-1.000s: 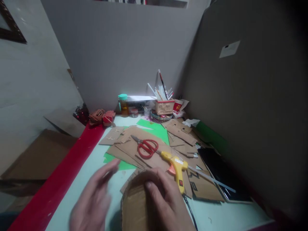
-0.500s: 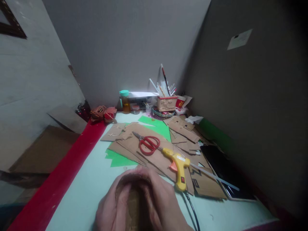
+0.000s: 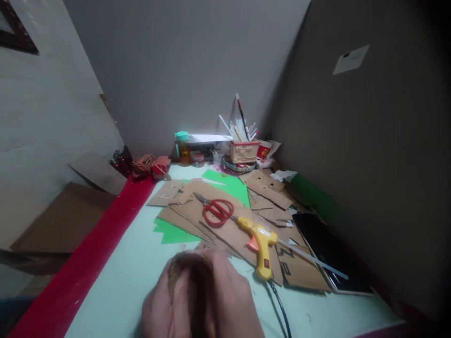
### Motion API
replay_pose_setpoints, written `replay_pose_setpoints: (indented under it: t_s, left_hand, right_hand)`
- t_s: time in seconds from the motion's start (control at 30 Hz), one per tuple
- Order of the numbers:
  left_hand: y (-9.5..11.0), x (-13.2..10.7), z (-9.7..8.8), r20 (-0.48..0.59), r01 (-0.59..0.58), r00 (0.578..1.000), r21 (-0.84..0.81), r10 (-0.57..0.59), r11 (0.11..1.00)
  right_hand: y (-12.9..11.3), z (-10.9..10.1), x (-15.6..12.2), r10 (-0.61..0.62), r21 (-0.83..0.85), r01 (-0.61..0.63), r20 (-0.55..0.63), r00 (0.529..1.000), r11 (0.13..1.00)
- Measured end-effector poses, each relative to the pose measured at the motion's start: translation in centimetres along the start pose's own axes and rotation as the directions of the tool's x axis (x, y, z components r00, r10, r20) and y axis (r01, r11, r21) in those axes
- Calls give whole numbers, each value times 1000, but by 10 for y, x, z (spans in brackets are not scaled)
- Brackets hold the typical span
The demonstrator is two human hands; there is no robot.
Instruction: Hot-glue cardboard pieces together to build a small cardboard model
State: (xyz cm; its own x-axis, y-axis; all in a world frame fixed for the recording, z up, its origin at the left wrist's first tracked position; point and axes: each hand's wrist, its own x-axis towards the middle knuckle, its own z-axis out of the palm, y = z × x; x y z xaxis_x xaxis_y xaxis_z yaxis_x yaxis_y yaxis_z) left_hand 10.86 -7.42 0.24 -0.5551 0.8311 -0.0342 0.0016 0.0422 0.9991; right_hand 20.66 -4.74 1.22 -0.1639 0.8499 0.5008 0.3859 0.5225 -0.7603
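Both of my hands are wrapped round a curved piece of brown cardboard [image 3: 198,286] at the near edge of the table. From the left, my left hand [image 3: 164,300] grips it with fingers reaching inside the curve. My right hand [image 3: 229,293] presses on the other side. The cardboard's lower part runs out of the picture, and its inside is dark. Beyond the hands lie red-handled scissors [image 3: 218,212] and a yellow hot glue gun [image 3: 261,244] with a clear glue stick in its back, both resting on flat cardboard sheets [image 3: 197,213].
Green paper [image 3: 181,232] shows under the cardboard. A black tablet [image 3: 324,249] lies at the right. The glue gun's cord [image 3: 280,305] runs towards me. At the back stand a bottle [image 3: 183,149], a box of pens [image 3: 244,151] and a red cup [image 3: 263,150].
My right hand has moved left, towards the left hand. The curved cardboard is squeezed narrower between the two. The scissors and the glue gun stay where they were.
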Motion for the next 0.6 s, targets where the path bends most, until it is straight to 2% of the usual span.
replay_pose_setpoints:
  t_s: [0.1,0.2,0.27,0.33,0.4,0.47,0.53,0.6]
  left_hand:
    - [14,5,1,121,70,991,-52,-63,996]
    - [31,9,1,222,74,974,-101,-50,992]
    - [38,11,-1,181,2,983,-70,11,998]
    - [40,13,-4,118,-78,990,19,75,997]
    - [41,14,-6,80,-113,991,103,105,988]
    - [41,14,-7,82,-120,991,139,110,983]
    - [41,13,-6,117,-116,988,130,101,985]
    - [41,11,-5,150,-141,981,132,120,981]
  right_hand:
    - [3,-11,6,54,151,-66,81,995,986]
    - [5,-18,9,104,192,-147,217,971,970]
    - [4,-20,9,131,176,-188,292,947,966]
    - [1,-21,9,133,136,-175,273,953,975]
    - [-2,-24,11,83,48,-98,252,964,994]
    - [-4,-27,14,-13,-110,37,215,977,993]
    - [-5,-30,18,-129,-289,179,183,975,941]
    - [-4,-31,22,-243,-388,276,132,961,879]
